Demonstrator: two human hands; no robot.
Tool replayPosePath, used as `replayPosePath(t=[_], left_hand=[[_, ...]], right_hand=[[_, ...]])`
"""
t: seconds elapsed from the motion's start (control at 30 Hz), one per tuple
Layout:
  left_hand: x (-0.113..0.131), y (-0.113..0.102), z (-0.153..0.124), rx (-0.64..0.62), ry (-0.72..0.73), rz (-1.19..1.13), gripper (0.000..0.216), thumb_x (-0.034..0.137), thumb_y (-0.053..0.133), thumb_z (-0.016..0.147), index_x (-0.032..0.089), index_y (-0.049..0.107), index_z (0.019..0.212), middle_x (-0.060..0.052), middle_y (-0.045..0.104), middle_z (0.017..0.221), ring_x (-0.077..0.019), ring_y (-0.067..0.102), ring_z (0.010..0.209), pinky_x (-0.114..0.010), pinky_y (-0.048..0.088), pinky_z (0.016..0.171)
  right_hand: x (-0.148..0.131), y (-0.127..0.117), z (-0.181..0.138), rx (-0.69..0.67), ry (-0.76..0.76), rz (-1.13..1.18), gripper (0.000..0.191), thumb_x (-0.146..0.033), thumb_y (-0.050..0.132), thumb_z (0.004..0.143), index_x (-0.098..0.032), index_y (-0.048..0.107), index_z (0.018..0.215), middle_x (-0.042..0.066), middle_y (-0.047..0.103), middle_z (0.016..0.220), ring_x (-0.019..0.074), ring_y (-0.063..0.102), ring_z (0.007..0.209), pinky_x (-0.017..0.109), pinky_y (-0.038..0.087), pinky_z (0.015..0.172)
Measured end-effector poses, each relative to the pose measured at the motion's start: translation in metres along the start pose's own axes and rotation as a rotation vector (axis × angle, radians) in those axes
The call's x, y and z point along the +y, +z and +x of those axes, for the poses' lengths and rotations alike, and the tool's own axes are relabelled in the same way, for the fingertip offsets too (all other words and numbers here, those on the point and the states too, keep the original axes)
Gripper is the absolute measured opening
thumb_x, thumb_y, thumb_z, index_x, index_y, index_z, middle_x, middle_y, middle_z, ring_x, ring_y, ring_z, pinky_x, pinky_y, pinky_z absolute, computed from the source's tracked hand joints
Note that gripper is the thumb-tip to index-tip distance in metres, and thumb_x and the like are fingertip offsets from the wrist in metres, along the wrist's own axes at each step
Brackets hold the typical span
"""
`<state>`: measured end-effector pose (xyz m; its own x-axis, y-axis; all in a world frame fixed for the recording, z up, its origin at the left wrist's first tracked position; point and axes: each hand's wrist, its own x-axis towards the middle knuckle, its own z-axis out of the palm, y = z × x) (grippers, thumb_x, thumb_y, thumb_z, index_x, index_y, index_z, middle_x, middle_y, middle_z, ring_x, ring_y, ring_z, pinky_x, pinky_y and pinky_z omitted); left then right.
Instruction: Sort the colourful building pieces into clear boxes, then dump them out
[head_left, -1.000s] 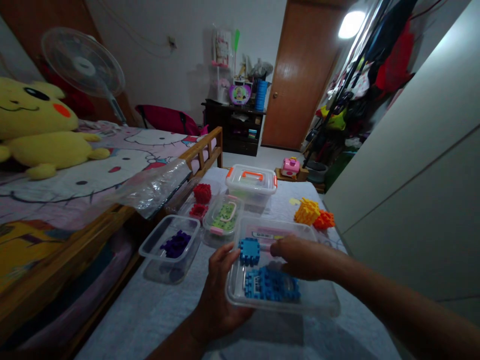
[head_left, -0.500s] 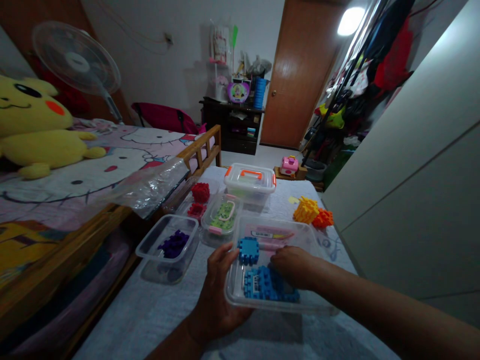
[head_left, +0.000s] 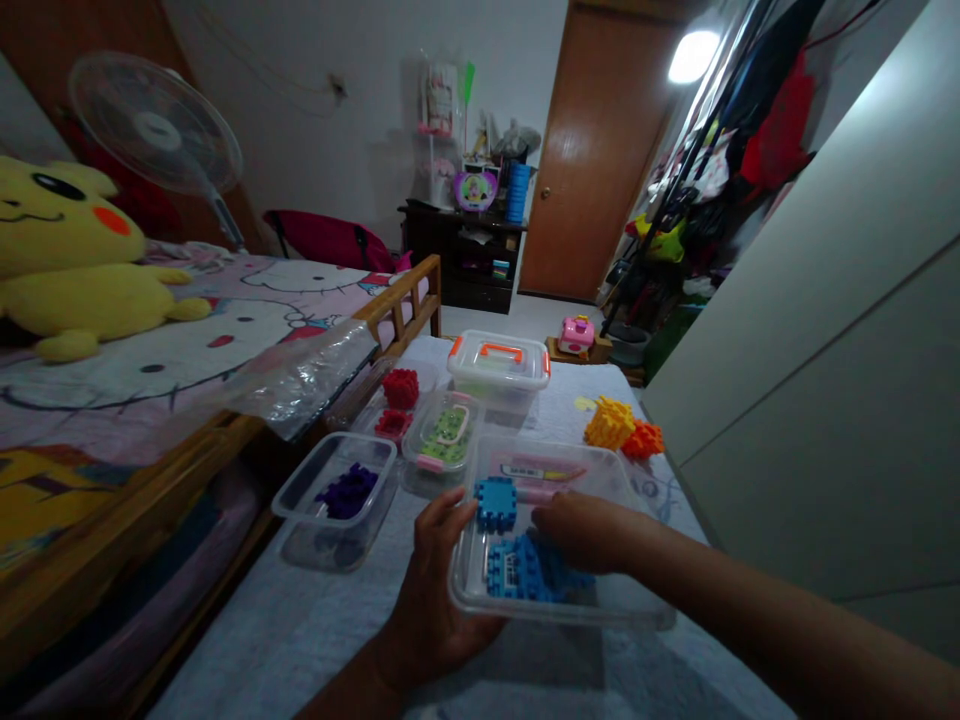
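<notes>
Since a second ago, my right hand (head_left: 581, 530) has dropped lower over the blue blocks (head_left: 521, 570) in the clear tub (head_left: 630, 615); fingers bunched, can't tell if they pinch one. My left hand (head_left: 435, 590) is curled around the tub's left side, clasping it. Blue cube (head_left: 496, 503) just beside its fingertips. Purple blocks (head_left: 351, 490) in small box (head_left: 300, 488), left. Beyond: yellow block (head_left: 609, 424), right; then orange-handled box (head_left: 471, 366).

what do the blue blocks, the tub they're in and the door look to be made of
Blue blocks: probably plastic, with a slight sheen; even colour and crisp notched edges suggest moulding.
Tub: likely clear plastic, smooth and shiny; its walls are see-through.
Door: perhaps wood or veneer, varnished; brown with a soft sheen.
</notes>
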<state>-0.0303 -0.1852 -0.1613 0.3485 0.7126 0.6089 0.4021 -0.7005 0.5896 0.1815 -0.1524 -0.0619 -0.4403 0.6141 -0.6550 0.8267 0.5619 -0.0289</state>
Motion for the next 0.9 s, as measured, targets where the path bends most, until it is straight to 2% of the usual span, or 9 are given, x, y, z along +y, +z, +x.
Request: replayPosePath(t=[0.13, 0.3, 0.57, 0.7, 0.8, 0.9], left_hand=[[-0.001, 0.001, 0.0, -0.006, -0.002, -0.009, 0.087, 0.05, 0.066, 0.076, 0.021, 0.023, 0.146, -0.019, 0.028, 0.143, -0.0375, 0.032, 0.134, -0.054, 0.041, 0.103], [0.0, 0.0, 0.001, -0.005, -0.004, -0.016, 0.088, 0.048, 0.068, 0.075, 0.022, 0.023, 0.146, -0.019, 0.029, 0.142, -0.0386, 0.033, 0.134, -0.054, 0.042, 0.102], [0.001, -0.001, 0.001, -0.01, 0.006, -0.015, 0.086, 0.049, 0.065, 0.077, 0.021, 0.022, 0.147, -0.019, 0.029, 0.143, -0.0368, 0.032, 0.135, -0.051, 0.042, 0.103], [0.0, -0.001, 0.001, -0.002, 0.012, -0.009, 0.085, 0.05, 0.063, 0.078, 0.02, 0.022, 0.147, -0.018, 0.029, 0.142, -0.0348, 0.032, 0.136, -0.048, 0.043, 0.103], [-0.001, -0.001, 0.001, -0.002, 0.011, -0.006, 0.087, 0.053, 0.064, 0.078, 0.019, 0.023, 0.146, -0.018, 0.029, 0.142, -0.0344, 0.031, 0.136, -0.047, 0.042, 0.103], [-0.001, 0.0, 0.001, -0.012, 0.007, -0.009, 0.087, 0.052, 0.064, 0.078, 0.019, 0.023, 0.146, -0.019, 0.028, 0.143, -0.0348, 0.03, 0.137, -0.049, 0.041, 0.104]], right_hand=[[-0.006, -0.012, -0.007, -0.015, 0.022, 0.15, 0.036, -0.01, 0.054, 0.078, -0.005, 0.062, 0.112, 0.021, 0.07, 0.107, 0.0293, 0.07, 0.094, 0.032, 0.053, 0.07], [-0.009, -0.01, -0.006, -0.039, 0.012, 0.245, 0.047, -0.018, 0.059, 0.074, -0.005, 0.057, 0.119, 0.021, 0.068, 0.11, 0.0306, 0.069, 0.092, 0.032, 0.051, 0.065], [-0.007, -0.01, 0.001, 0.001, 0.045, 0.284, 0.035, -0.026, 0.056, 0.076, -0.011, 0.067, 0.106, 0.016, 0.073, 0.1, 0.0264, 0.07, 0.082, 0.028, 0.048, 0.059], [-0.009, -0.009, 0.005, -0.003, 0.087, 0.46, 0.027, -0.026, 0.055, 0.076, -0.011, 0.07, 0.094, 0.012, 0.074, 0.081, 0.021, 0.069, 0.068, 0.023, 0.046, 0.052], [-0.009, -0.008, 0.003, -0.01, 0.114, 0.648, 0.028, -0.023, 0.051, 0.078, -0.011, 0.068, 0.098, 0.009, 0.073, 0.076, 0.0174, 0.068, 0.062, 0.02, 0.046, 0.048], [-0.007, -0.008, 0.0, -0.024, 0.161, 0.686, 0.032, -0.017, 0.051, 0.078, -0.012, 0.065, 0.106, 0.008, 0.074, 0.08, 0.0163, 0.068, 0.064, 0.019, 0.046, 0.048]])
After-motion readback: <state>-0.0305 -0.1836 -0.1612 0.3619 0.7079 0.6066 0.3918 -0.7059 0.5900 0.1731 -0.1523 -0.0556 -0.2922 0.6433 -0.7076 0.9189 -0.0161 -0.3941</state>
